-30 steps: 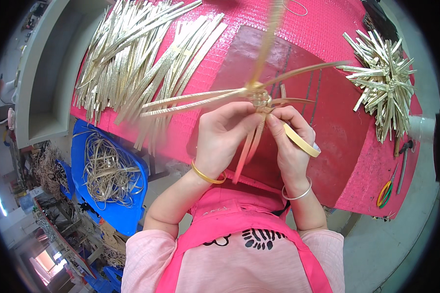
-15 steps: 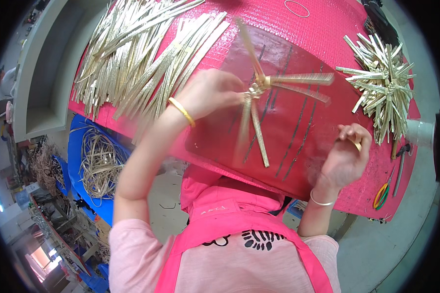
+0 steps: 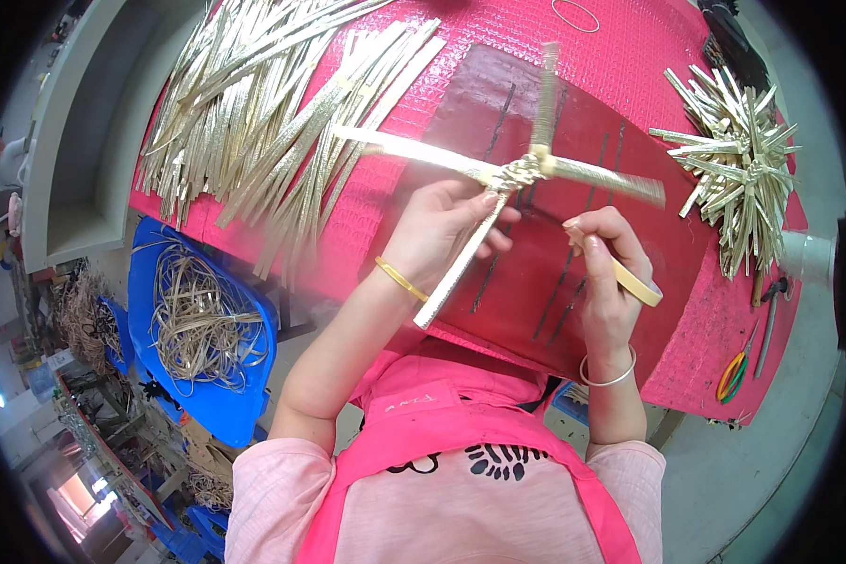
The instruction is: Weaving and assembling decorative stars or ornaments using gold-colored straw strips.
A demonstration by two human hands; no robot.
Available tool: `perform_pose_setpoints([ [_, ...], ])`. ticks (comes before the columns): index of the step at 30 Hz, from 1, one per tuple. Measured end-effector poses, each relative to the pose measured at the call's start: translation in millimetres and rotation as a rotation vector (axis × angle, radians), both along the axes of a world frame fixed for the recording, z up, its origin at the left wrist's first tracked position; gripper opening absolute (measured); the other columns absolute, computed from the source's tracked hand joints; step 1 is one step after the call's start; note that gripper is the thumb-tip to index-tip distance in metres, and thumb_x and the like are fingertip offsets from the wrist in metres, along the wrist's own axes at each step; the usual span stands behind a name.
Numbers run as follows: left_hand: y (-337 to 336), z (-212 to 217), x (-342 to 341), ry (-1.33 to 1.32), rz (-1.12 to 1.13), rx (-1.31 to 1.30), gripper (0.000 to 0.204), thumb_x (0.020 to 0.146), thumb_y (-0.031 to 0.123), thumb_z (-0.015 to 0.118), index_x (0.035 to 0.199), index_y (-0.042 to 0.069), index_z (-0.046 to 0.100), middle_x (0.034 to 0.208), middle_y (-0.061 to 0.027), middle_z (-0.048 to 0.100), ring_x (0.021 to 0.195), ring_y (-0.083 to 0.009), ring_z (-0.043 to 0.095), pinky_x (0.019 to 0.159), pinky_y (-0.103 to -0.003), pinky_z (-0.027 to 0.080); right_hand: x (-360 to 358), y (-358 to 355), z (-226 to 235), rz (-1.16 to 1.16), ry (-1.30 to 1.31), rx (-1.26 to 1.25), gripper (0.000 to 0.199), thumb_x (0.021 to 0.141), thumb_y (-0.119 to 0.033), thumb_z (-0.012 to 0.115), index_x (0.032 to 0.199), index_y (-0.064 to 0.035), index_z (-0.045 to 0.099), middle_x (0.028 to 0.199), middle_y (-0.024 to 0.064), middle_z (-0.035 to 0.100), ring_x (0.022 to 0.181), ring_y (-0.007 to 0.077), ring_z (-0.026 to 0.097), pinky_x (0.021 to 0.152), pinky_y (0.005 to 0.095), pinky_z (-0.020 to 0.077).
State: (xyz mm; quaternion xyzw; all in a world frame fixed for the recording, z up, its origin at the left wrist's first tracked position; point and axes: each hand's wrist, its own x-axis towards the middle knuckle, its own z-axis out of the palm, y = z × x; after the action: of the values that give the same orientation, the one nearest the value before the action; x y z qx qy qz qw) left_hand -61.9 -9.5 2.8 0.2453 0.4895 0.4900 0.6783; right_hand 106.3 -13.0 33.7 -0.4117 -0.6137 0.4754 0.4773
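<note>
My left hand (image 3: 446, 226) is closed on a woven piece of flat gold strips (image 3: 517, 174). Its plaited middle lies above my fingers, and loose ends stick out several ways. Cream bands wrap the strips beside the plait. Just to the right, my right hand (image 3: 611, 268) is raised with thumb and fingertips pinched together, apart from the woven piece. A narrow cream roll of tape (image 3: 637, 284) sits in this hand, partly hidden by the fingers. Both hands are over a dark red mat (image 3: 573, 310) marked with black lines.
Loose gold strips (image 3: 244, 103) cover the table's far left. Finished-looking woven gold pieces (image 3: 747, 169) are heaped at the right, near green-and-orange-handled scissors (image 3: 731, 376). A blue bin (image 3: 254, 414) of tangled strips stands left of the pink table (image 3: 696, 348).
My left hand has moved down and right, and the woven piece has turned in it. My right hand has come inward toward the piece, its fingertips now pinched.
</note>
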Motion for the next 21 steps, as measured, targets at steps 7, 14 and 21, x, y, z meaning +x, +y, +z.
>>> perform_pose_setpoints([
  [7,-14,-3,-2,-0.294,-0.16,-0.146,0.021,0.083,0.011,0.043,0.092,-0.006,0.051,0.078,-0.0112,0.058,0.053,-0.0088,0.05,0.048,-0.018,0.041,-8,2,-18,0.07,0.109,-0.194,0.011,0.078,-0.002,0.046,0.083,0.0019,0.055,0.078,0.0055,0.053,0.076,0.0121,0.051,0.071,0.0235,0.04],
  [14,-22,4,5,-0.158,-0.156,-0.082,0.019,0.083,0.01,0.043,0.09,-0.005,0.052,0.076,-0.0099,0.058,0.055,-0.0093,0.051,0.051,-0.02,0.043,-14,2,-21,0.106,-0.013,-0.232,0.011,0.077,-0.004,0.051,0.084,0.0022,0.058,0.076,0.0055,0.053,0.072,0.0119,0.051,0.067,0.024,0.0397],
  [21,-28,3,10,-0.161,-0.087,-0.023,0.02,0.084,0.009,0.041,0.088,-0.006,0.053,0.072,-0.0069,0.056,0.053,-0.0072,0.049,0.047,-0.017,0.038,-22,-3,-19,0.073,0.187,-0.367,0.046,0.078,-0.002,0.048,0.121,-0.0057,0.033,0.07,0.0028,0.05,0.066,0.0075,0.049,0.065,0.0193,0.0402],
])
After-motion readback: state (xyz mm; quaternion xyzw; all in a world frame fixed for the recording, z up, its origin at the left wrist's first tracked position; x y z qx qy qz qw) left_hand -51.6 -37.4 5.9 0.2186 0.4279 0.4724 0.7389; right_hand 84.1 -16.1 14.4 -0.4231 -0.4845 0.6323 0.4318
